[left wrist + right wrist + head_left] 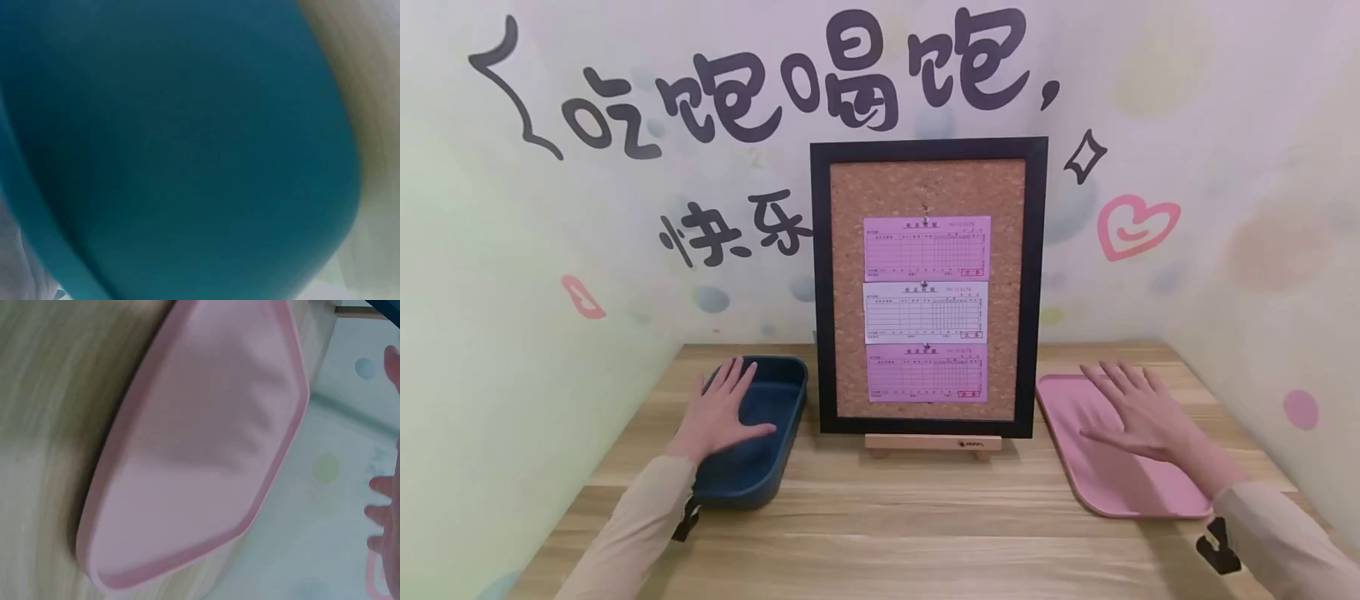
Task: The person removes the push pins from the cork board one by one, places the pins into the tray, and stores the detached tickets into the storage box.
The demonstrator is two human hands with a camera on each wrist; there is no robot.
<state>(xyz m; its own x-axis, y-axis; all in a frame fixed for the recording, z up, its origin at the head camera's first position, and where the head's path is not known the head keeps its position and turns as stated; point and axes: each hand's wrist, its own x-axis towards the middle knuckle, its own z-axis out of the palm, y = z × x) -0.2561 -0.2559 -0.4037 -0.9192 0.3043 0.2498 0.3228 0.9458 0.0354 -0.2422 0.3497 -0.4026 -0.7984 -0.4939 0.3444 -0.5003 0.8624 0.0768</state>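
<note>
With its fingers spread, my left hand (721, 412) hovers over the deep blue tray (748, 487) and holds nothing. That tray's smooth blue wall (206, 150) fills most of the left wrist view. Over the shallow pink tray (1123, 496), my right hand (1142, 417) is spread out too, with nothing in it. Its shadow falls on the bare pink surface in the right wrist view, where a few fingertips (379, 515) show at the right edge. Between the hands stands a black-framed corkboard (850, 292) bearing two pink receipt slips (927, 375) and one white slip (925, 315).
Metal pushpins (925, 220) fix the slips in a column. A small wooden easel (932, 442) supports the board on the wood-grain table (925, 533). Behind it rises a wall (1150, 125) with painted characters, and side walls flank the table.
</note>
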